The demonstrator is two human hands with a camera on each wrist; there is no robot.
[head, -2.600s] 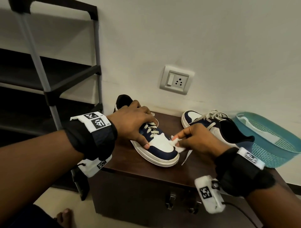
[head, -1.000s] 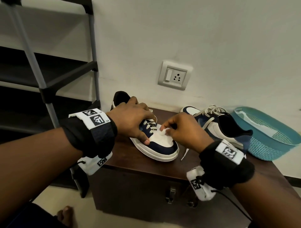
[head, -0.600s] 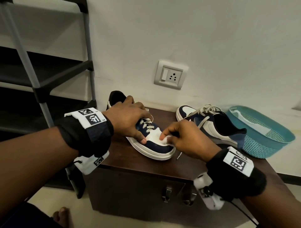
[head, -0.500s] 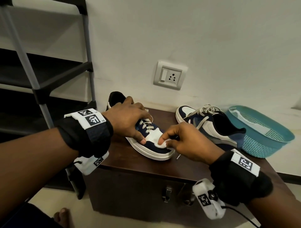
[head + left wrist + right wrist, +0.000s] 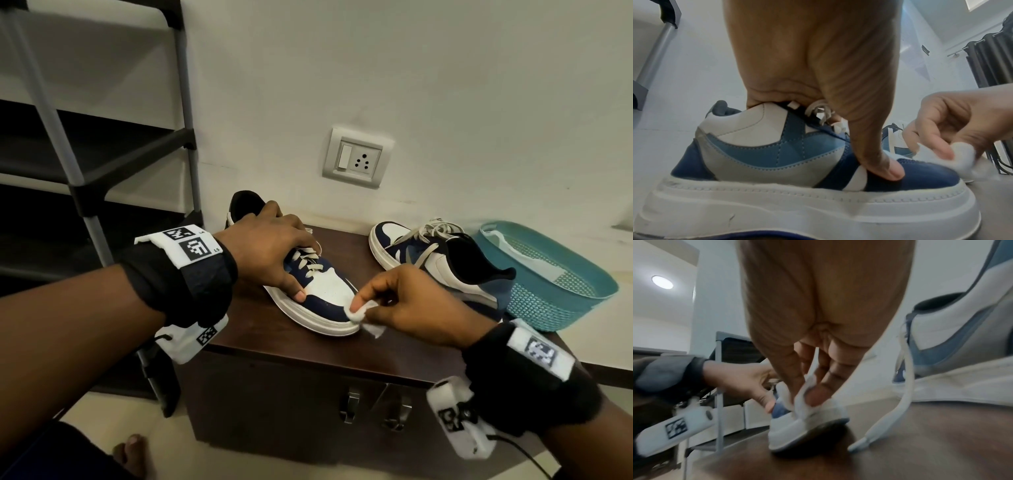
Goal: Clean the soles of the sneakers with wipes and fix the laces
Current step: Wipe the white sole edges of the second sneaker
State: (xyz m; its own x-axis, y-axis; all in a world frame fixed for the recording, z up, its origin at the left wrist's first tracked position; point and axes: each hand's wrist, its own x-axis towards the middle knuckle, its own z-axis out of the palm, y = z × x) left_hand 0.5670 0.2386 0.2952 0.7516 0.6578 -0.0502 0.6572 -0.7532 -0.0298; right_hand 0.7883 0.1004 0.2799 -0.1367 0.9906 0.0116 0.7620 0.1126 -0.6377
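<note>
A navy-and-white sneaker (image 5: 322, 294) (image 5: 777, 162) stands upright on the dark wooden cabinet (image 5: 308, 346), toe toward me. My left hand (image 5: 270, 253) grips it over the laces, thumb pressed on its side (image 5: 885, 168). My right hand (image 5: 394, 305) pinches a crumpled white wipe (image 5: 359, 313) (image 5: 962, 157) (image 5: 807, 395) against the sneaker's toe edge. The second sneaker (image 5: 442, 263) (image 5: 962, 340) stands behind the right hand with loose laces, one lace (image 5: 890, 410) trailing on the cabinet top.
A teal plastic basket (image 5: 548, 274) sits at the cabinet's right end against the wall. A dark shoe rack (image 5: 85, 154) stands to the left. A wall socket (image 5: 358, 157) is above the sneakers. The cabinet's front edge is close below the hands.
My right hand has slid the wipe from the top of the toe cap down to the front edge of the toe. The left hand keeps its grip.
</note>
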